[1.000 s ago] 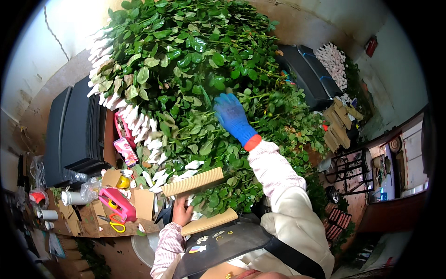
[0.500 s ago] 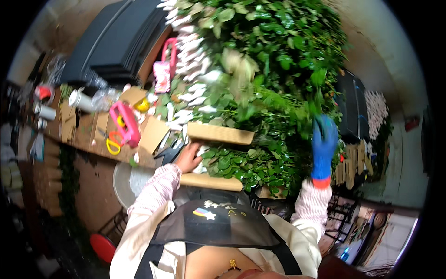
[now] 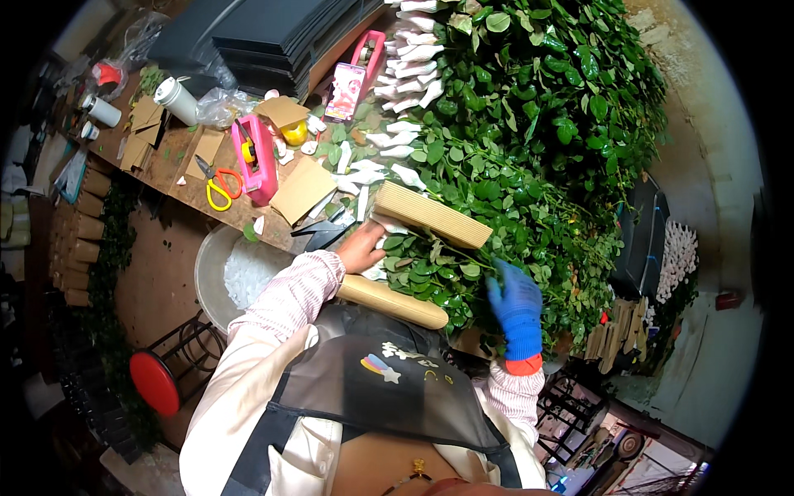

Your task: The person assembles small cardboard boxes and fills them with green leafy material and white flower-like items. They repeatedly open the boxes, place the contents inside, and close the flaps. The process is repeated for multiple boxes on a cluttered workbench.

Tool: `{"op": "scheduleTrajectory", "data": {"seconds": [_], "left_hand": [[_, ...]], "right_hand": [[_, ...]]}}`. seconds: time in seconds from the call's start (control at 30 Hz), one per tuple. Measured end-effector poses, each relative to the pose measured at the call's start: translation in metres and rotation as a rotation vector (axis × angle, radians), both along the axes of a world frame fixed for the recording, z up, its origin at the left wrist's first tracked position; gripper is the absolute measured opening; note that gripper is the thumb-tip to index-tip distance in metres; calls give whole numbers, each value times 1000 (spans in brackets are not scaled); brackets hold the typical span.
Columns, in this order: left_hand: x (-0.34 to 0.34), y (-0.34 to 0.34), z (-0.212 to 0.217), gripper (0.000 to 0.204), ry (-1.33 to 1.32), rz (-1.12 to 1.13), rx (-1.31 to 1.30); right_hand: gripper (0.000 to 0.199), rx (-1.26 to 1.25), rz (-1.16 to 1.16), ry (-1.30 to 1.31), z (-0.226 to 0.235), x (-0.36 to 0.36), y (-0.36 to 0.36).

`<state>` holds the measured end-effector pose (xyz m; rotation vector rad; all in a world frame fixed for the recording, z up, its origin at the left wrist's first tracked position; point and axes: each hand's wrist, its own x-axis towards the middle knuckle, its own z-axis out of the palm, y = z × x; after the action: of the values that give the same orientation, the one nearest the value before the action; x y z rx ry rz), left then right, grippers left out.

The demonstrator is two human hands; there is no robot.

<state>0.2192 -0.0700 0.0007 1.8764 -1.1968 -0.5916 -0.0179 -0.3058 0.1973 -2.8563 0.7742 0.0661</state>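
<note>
My bare left hand is curled over white-sleeved flower heads at the left end of a leafy bundle. That bundle lies between a raised corrugated cardboard flap and a rolled cardboard edge near my apron. My right hand, in a blue glove, is over the stem end of the leaves with its fingers apart; its fingertips are slightly blurred. I see nothing held in it. A large heap of leafy stems rises behind, with white-sleeved heads along its left side.
Left on the table are black-bladed shears, scissors, a pink tape dispenser, cardboard pieces, a phone and a white cup. A bucket and a red stool stand below its edge.
My right hand has come back from farther right toward the bundle, nearer my body. The blurred pale stems over the heap no longer show. My left hand stays at the flower heads; the view has shifted.
</note>
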Motion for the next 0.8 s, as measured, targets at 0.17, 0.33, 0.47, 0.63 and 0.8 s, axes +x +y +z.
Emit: {"op": "scheduleTrajectory", "data": {"seconds": [0.17, 0.33, 0.47, 0.63, 0.8], "left_hand": [[-1, -5, 3, 40, -49, -12, -54], [-4, -1, -1, 44, -18, 23, -34], [-5, -4, -3, 45, 26, 73, -50], [0, -17, 21, 32, 279, 349, 45], [-2, -14, 33, 26, 295, 477, 42]], "right_hand": [[46, 133, 62, 211, -32, 107, 72], [39, 18, 74, 416, -138, 115, 45], [40, 90, 30, 365, -145, 104, 35], [42, 50, -20, 336, -176, 100, 41], [41, 113, -49, 436, -173, 109, 44]]}}
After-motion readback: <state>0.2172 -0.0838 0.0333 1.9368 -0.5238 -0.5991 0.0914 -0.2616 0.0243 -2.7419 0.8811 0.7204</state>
